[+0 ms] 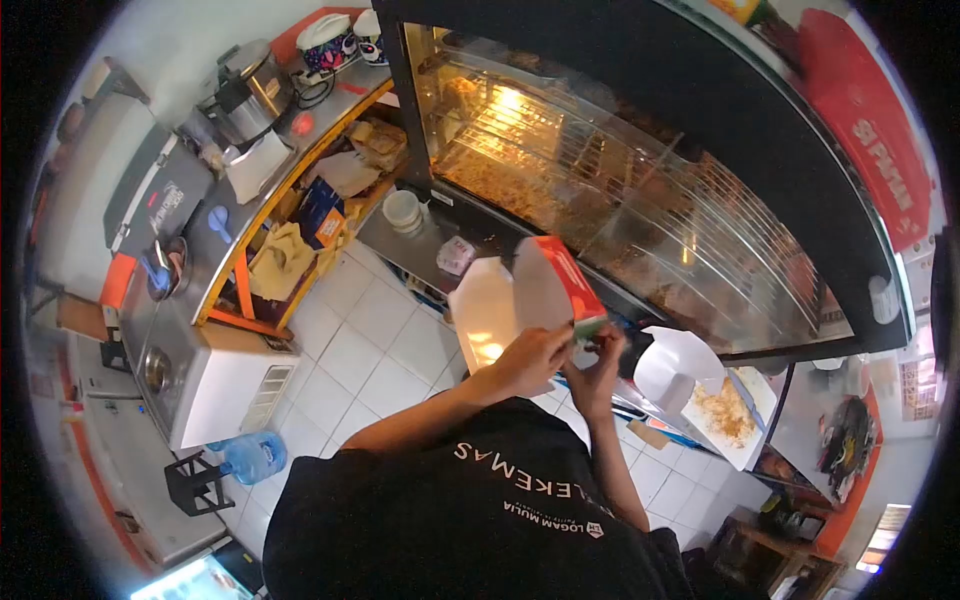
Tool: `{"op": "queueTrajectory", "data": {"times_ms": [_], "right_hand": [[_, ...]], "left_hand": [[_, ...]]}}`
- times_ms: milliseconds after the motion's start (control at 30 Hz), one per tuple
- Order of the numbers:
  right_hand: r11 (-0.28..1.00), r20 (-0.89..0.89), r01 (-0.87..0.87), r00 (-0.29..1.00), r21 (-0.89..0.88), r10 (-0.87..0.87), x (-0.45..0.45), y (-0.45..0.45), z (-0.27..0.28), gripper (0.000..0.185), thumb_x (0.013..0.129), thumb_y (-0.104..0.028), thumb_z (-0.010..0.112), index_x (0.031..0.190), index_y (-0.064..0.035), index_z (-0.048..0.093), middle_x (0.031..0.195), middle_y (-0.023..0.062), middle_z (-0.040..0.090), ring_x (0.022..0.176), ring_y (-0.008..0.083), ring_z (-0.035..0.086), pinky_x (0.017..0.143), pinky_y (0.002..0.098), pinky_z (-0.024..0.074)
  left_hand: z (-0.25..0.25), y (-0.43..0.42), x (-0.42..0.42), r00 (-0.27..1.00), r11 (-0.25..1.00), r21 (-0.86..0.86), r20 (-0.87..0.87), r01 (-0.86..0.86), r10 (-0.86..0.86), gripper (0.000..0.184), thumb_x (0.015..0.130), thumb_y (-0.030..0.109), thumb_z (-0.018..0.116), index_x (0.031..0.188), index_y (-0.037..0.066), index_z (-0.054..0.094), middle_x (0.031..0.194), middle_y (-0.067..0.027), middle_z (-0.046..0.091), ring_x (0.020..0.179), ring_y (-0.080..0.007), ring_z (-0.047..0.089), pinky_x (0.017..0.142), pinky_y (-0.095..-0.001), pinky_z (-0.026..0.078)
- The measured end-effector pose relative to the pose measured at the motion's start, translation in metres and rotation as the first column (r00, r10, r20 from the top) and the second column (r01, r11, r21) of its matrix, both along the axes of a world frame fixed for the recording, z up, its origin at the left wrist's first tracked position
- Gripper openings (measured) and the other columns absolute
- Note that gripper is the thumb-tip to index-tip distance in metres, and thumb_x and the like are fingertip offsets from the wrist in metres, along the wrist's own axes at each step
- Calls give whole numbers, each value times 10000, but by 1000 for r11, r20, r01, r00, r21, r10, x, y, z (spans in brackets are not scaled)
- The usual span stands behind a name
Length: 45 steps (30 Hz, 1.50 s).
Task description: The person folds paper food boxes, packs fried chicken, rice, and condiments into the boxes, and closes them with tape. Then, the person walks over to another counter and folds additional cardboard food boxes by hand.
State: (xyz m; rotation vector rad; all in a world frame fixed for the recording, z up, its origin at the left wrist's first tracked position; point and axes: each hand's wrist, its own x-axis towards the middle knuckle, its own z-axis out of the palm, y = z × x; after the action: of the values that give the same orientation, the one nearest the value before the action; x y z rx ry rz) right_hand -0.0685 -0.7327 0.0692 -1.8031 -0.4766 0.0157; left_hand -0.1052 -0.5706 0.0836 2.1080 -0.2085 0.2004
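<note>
A cardboard food box (487,315), white inside with a red printed outer panel, is held up in front of my body with its flaps unfolded. My left hand (532,358) has its fingers closed on the box's near edge. Close beside it, my right hand (597,376) pinches the corner by the green strip at the end of the red panel. The fingertips of both hands nearly meet there and partly hide that corner. To the right stands a white open container (678,362), next to a white cutting board (740,440) with brown crumbs and a knife (747,400) on it.
A glass display case (600,190) with wire racks and food fills the far side. White tubs (403,210) and a wrapped pack (456,256) sit on the ledge below it. At left are a steel counter (215,255) with shelves and a blue water bottle (255,457) on the tiled floor.
</note>
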Motion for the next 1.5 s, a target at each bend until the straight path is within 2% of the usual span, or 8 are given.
{"op": "queueTrajectory", "data": {"times_ms": [300, 500, 733, 833, 1000, 1133, 1267, 1500], "right_hand": [[838, -903, 520, 421, 163, -86, -46, -22, -70, 644, 936, -233, 689, 1464, -126, 335, 1257, 189, 612, 1102, 325, 651, 823, 419, 569], [522, -961, 808, 258, 273, 104, -38, -16, -142, 437, 926, -137, 667, 1291, 34, 497, 1218, 204, 594, 1105, 350, 631, 949, 455, 572], [746, -928, 564, 310, 355, 207, -14, 11, -139, 675, 947, -334, 743, 1368, 93, 433, 1283, 208, 604, 1142, 341, 664, 960, 414, 582], [915, -937, 293, 293, 277, 190, -11, 24, -105, 657, 988, -408, 674, 1412, 30, 431, 1309, 207, 595, 1109, 324, 675, 907, 401, 584], [922, -723, 188, 679, 339, 127, 1, 64, -78, 607, 977, -260, 712, 1451, -12, 426, 1301, 184, 595, 1071, 225, 663, 901, 367, 576], [825, -808, 511, 577, 243, -119, 40, 51, -73, 630, 910, -118, 773, 1449, -28, 460, 1176, 158, 653, 1018, 220, 670, 819, 318, 589], [862, -621, 504, 689, 40, -374, 80, 38, -127, 669, 882, -159, 804, 1450, -36, 472, 1131, 155, 672, 1000, 215, 670, 800, 335, 576], [812, -200, 456, 814, -363, -546, 89, 38, -194, 634, 861, -144, 797, 1413, -15, 513, 1116, 146, 688, 943, 229, 675, 839, 356, 558]], "left_hand": [[-76, 52, 9, 747, 520, 700, -29, 489, -664, 289, 888, 167, 598, 1115, 31, 715, 1104, -106, 719, 1073, -290, 696, 862, -405, 595], [-67, 99, 43, 979, 977, 183, 153, 106, -135, 317, 812, 43, 713, 1122, 61, 651, 1198, -154, 626, 1073, -321, 645, 896, -439, 546], [-192, 136, 82, 995, 811, 584, -98, 38, 24, 727, 646, 116, 844, 1324, 127, 584, 1421, -206, 469, 1306, -460, 462, 1026, -582, 432], [-145, 136, 85, 840, 959, 222, -542, 177, -30, 819, 625, 147, 880, 1365, 87, 534, 1421, -257, 491, 1282, -483, 479, 1110, -542, 396], [-59, 99, 58, 980, 980, 97, -115, 172, -161, 931, 651, 284, 919, 1427, 44, 464, 1315, -225, 548, 1287, -404, 486, 1066, -493, 413], [-76, 143, 81, 995, 946, 321, 104, -38, 5, 1070, 673, 343, 925, 1537, 71, 356, 1479, -258, 414, 1381, -414, 406, 1152, -490, 351], [-128, 212, 82, 817, 659, 736, -277, -158, 506, 1085, 646, 336, 931, 1551, 161, 359, 1492, -300, 394, 1373, -478, 409, 1112, -510, 409], [-213, 239, 85, 890, 834, 524, -279, -174, 361, 994, 630, 242, 899, 1485, 103, 413, 1270, -276, 605, 1262, -464, 524, 1021, -490, 483]]}}
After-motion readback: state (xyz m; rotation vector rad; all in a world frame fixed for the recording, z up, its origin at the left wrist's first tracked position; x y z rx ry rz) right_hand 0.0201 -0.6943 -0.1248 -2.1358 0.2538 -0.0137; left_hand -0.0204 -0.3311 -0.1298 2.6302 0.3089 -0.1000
